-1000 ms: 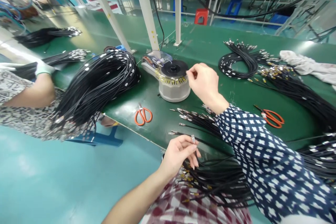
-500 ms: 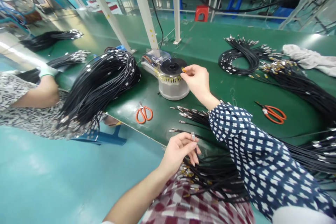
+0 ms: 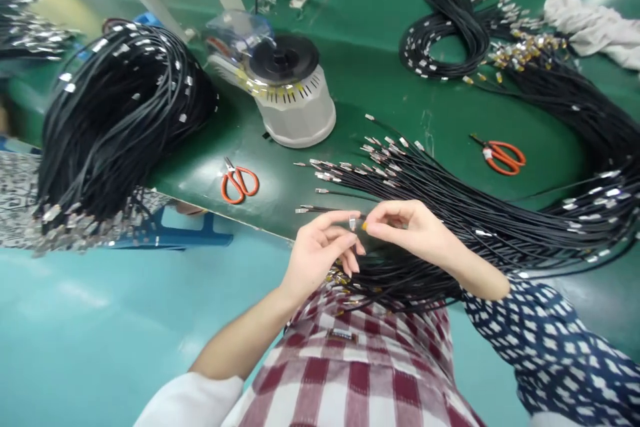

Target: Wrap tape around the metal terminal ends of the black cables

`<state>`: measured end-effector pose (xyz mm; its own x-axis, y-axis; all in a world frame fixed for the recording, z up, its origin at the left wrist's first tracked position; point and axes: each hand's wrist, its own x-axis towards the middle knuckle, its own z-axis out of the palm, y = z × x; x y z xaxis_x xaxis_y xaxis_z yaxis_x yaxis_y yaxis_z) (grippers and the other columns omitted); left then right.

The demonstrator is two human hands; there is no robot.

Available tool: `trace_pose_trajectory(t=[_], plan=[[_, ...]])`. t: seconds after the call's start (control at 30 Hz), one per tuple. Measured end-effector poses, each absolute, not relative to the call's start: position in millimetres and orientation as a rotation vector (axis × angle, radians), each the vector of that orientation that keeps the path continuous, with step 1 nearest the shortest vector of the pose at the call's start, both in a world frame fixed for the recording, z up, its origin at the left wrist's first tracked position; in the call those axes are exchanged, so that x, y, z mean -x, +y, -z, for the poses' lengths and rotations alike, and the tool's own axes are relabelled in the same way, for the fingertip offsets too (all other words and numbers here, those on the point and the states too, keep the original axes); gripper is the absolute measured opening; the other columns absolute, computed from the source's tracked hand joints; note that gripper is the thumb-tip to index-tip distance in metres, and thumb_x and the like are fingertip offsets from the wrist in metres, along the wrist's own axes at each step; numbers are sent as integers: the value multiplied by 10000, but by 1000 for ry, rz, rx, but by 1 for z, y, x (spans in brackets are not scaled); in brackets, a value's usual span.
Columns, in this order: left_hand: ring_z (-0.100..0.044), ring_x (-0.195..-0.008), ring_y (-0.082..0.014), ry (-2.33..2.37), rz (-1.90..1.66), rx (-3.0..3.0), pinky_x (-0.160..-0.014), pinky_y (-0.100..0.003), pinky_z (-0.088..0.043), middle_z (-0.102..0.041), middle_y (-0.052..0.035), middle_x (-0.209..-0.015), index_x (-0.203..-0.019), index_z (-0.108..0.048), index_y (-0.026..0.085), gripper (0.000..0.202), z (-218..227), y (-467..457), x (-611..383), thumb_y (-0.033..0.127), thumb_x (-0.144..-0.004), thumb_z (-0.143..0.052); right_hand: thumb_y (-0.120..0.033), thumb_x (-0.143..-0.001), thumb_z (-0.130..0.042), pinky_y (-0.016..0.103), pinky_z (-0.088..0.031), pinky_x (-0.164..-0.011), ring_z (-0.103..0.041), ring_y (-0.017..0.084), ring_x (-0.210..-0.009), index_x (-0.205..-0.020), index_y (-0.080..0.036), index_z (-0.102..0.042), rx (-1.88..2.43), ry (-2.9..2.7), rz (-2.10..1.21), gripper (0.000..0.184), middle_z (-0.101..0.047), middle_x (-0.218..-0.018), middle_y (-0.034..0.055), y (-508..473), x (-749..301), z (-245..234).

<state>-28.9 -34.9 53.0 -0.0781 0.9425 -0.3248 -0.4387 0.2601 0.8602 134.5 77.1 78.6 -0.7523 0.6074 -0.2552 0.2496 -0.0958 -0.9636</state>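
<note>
My left hand (image 3: 317,250) is pinched on a black cable, whose silver connector (image 3: 352,222) shows at the fingertips. Close beside it, my right hand (image 3: 417,230) holds a small piece of yellow tape (image 3: 365,226) between thumb and forefinger. The tape is at or very near the cable end; whether they touch I cannot tell. Under and behind both hands spreads a bundle of black cables (image 3: 450,207) with silver ends. A round tape dispenser (image 3: 299,117) with a black top and yellow strips round its rim stands beyond my hands.
Orange-handled scissors (image 3: 240,183) lie left of the cables, and orange-handled snips (image 3: 503,157) lie to the right. A large cable bundle (image 3: 125,100) hangs over the table edge. A coiled bundle (image 3: 445,47) and a white cloth (image 3: 587,23) are at the back right.
My right hand has moved from the dispenser back to my left hand, bringing the yellow tape with it. The view has tilted down. My left hand still holds the cable.
</note>
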Motion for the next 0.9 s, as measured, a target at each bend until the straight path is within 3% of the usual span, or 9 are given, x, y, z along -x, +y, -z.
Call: trace_pose_trajectory(t=[0.43, 0.9], plan=[[-639, -462, -116, 1185, -1214, -672, -437, -209, -524, -713, -30, -691, -1241, -670, 160, 425, -55, -39, 28, 283, -836, -717, -310, -844, -677, 254, -468, -669, -610, 133, -692, -763, -164, -708, 793, -2040, -1747, 170, -695, -753, 20, 74, -133, -74], [-642, -469, -112, 1211, -1210, -700, -441, -204, -532, -713, -22, -691, -1244, -673, 159, 411, -59, -40, 27, 254, -846, -707, -266, -846, -662, 246, -453, -664, -605, 126, -691, -716, -171, -691, 851, -2071, -1640, 164, -682, -746, 13, 70, -131, -77]])
